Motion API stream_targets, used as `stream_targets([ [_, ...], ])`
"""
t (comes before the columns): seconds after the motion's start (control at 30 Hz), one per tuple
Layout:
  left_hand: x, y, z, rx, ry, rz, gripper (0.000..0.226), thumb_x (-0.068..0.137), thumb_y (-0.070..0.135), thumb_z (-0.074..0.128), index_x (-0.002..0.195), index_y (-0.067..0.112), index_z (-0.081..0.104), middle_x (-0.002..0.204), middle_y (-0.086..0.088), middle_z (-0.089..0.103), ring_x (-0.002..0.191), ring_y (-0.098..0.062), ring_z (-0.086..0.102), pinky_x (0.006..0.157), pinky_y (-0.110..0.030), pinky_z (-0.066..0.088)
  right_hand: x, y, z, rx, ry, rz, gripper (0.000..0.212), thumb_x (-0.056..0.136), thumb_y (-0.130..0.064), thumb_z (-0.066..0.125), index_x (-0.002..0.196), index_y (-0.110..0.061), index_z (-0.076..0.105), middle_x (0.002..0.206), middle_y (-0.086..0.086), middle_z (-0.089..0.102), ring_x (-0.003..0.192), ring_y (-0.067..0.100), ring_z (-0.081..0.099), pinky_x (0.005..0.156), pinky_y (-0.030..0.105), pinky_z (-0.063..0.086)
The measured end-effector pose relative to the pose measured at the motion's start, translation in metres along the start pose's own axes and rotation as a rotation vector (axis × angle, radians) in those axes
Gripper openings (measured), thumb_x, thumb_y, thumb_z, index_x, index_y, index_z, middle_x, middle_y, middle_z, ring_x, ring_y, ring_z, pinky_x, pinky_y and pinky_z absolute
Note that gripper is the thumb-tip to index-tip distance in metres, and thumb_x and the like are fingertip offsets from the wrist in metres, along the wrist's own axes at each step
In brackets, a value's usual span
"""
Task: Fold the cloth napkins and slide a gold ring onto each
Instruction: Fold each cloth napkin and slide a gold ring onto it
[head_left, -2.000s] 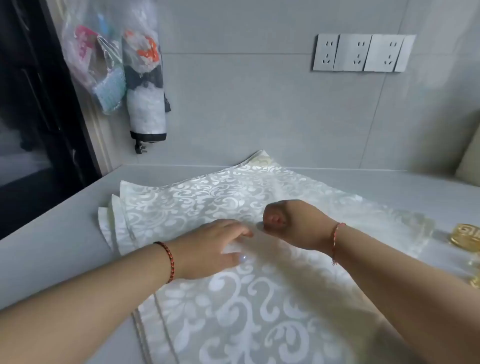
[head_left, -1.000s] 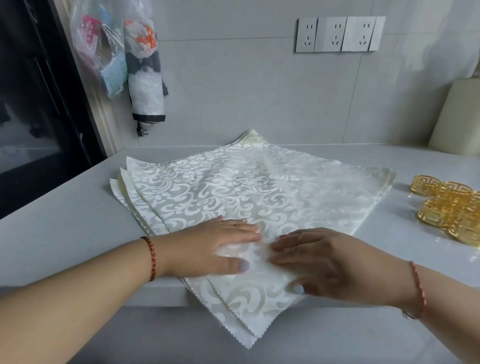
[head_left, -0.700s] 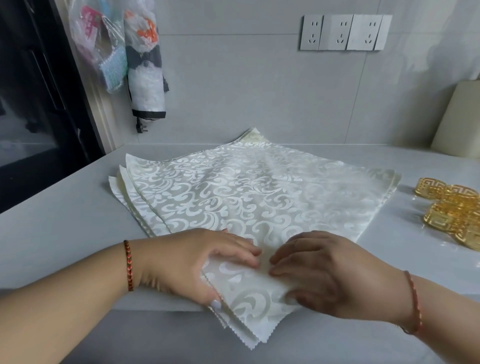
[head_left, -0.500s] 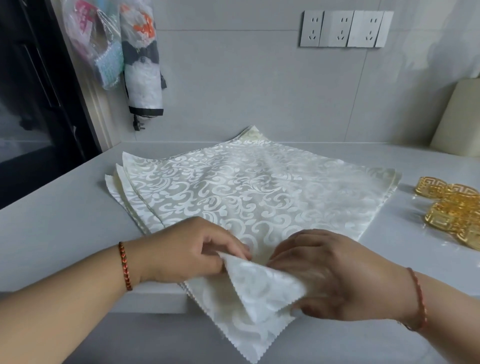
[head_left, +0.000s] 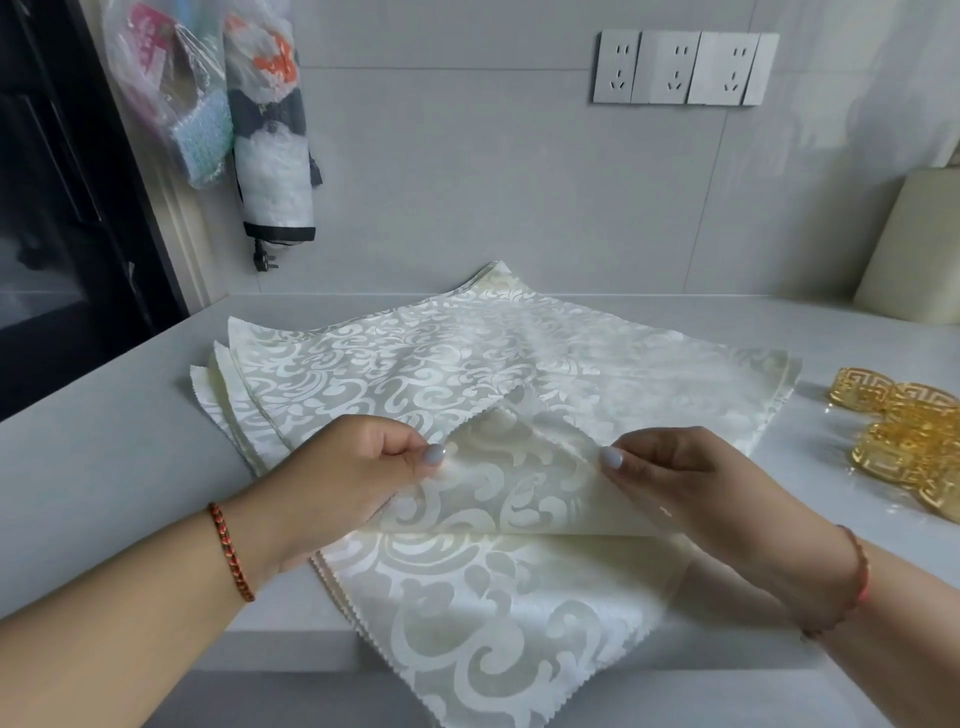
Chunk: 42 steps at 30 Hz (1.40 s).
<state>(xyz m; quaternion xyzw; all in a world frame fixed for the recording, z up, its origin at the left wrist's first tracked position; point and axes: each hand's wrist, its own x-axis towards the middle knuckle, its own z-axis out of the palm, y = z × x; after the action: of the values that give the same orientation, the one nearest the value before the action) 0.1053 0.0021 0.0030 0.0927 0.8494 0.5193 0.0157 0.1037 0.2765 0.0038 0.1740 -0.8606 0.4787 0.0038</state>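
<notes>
Satin-slick top napkin (head_left: 519, 467), its near corner pinched by left hand (head_left: 343, 473) and right hand (head_left: 691, 478), could drag the stack (head_left: 467, 613) askew.

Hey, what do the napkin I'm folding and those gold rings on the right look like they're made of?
Top napkin: woven cloth, probably a jacquard or damask. The sheen and raised cream scrolls suggest it, and the pinked zigzag edge shows it is cut fabric.
Gold rings: shiny metal or gold-plated plastic, I cannot tell which. They have openwork key-pattern walls and bright glints.
</notes>
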Motion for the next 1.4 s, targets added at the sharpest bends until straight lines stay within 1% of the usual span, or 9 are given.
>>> stream_targets([
  [0.17,0.0,0.003,-0.005,-0.133,-0.12,-0.065,0.038,0.076,0.046,0.064,0.063,0.012,0.058,0.057,-0.005,0.029,0.05,-0.013,0.024,0.047,-0.021,0.023,0.006,-0.004,-0.004,0.088,-0.144,0.102,0.044,0.093,-0.03,0.056,0.051,-0.019,0.045,0.048,-0.001,0.033,0.047,0.012,0.026,0.044,0.017,0.023],
  [0.4,-0.005,-0.001,-0.008,-0.077,-0.307,0.035,0.016,0.076,0.027,0.08,0.071,0.015,0.07,0.068,-0.009,0.051,0.061,-0.018,0.044,0.055,-0.021,0.038,0.003,-0.008,-0.006,0.046,-0.189,0.097,0.038,0.091,-0.031,0.058,0.054,-0.022,0.057,0.042,-0.01,0.033,0.042,0.007,0.026,0.046,0.016,0.024],
  [0.57,-0.012,-0.005,-0.007,0.025,-0.214,0.093,0.071,0.064,0.054,0.078,0.083,-0.012,0.058,0.076,-0.007,0.052,0.071,-0.018,0.044,0.068,-0.03,0.035,-0.003,-0.01,-0.003,0.018,-0.101,0.025,0.032,0.084,-0.04,0.057,0.059,-0.021,0.058,0.047,-0.015,0.039,0.043,0.001,0.032,0.044,0.008,0.026],
  [0.8,-0.038,0.018,-0.019,0.107,-0.373,0.025,0.043,0.051,0.074,0.075,0.061,0.033,0.071,0.049,0.01,0.053,0.051,0.004,0.046,0.053,-0.011,0.033,-0.019,-0.036,-0.023,0.039,-0.335,-0.06,0.039,0.073,-0.069,0.055,0.067,-0.032,0.063,0.058,-0.012,0.053,0.055,-0.005,0.045,0.055,0.007,0.033],
  [0.93,-0.042,0.029,-0.041,0.069,-0.429,-0.021,0.041,0.05,0.071,0.078,0.069,0.035,0.074,0.048,0.009,0.055,0.049,0.003,0.048,0.051,-0.01,0.033,-0.019,-0.053,-0.036,0.021,-0.382,-0.111,0.054,0.062,-0.084,0.056,0.069,-0.031,0.065,0.062,-0.005,0.057,0.058,-0.002,0.049,0.057,0.01,0.038],
  [1.07,-0.015,0.034,-0.055,0.151,-0.281,0.037,0.054,0.053,0.074,0.076,0.078,0.027,0.071,0.064,-0.006,0.068,0.061,-0.011,0.054,0.062,-0.022,0.043,0.013,-0.062,-0.03,-0.073,-0.263,-0.081,0.037,0.073,-0.067,0.059,0.071,-0.031,0.066,0.055,-0.011,0.056,0.05,-0.001,0.043,0.05,0.011,0.033],
  [1.13,0.012,0.035,-0.055,0.204,-0.182,0.034,0.044,0.066,0.059,0.075,0.077,0.018,0.064,0.058,-0.006,0.056,0.056,-0.012,0.043,0.058,-0.025,0.035,0.043,-0.058,-0.027,-0.139,-0.197,-0.018,0.025,0.085,-0.045,0.062,0.068,-0.027,0.066,0.052,-0.01,0.056,0.046,0.003,0.043,0.047,0.016,0.033],
  [1.23,0.064,0.032,-0.051,0.31,-0.082,-0.013,0.027,0.083,0.031,0.072,0.07,0.012,0.06,0.056,-0.002,0.048,0.047,-0.012,0.03,0.047,-0.023,0.024,0.099,-0.042,-0.022,-0.22,-0.106,0.056,0.029,0.088,-0.028,0.061,0.061,-0.019,0.065,0.052,-0.008,0.057,0.048,0.01,0.047,0.049,0.023,0.037],
  [1.4,0.16,0.02,-0.049,0.572,0.019,-0.1,0.037,0.088,0.025,0.066,0.059,0.017,0.045,0.057,0.004,0.039,0.049,-0.01,0.032,0.045,-0.02,0.026,0.196,-0.006,-0.017,-0.46,-0.005,0.123,0.033,0.089,-0.023,0.061,0.056,-0.02,0.059,0.052,-0.009,0.056,0.047,0.007,0.047,0.039,0.01,0.033],
])
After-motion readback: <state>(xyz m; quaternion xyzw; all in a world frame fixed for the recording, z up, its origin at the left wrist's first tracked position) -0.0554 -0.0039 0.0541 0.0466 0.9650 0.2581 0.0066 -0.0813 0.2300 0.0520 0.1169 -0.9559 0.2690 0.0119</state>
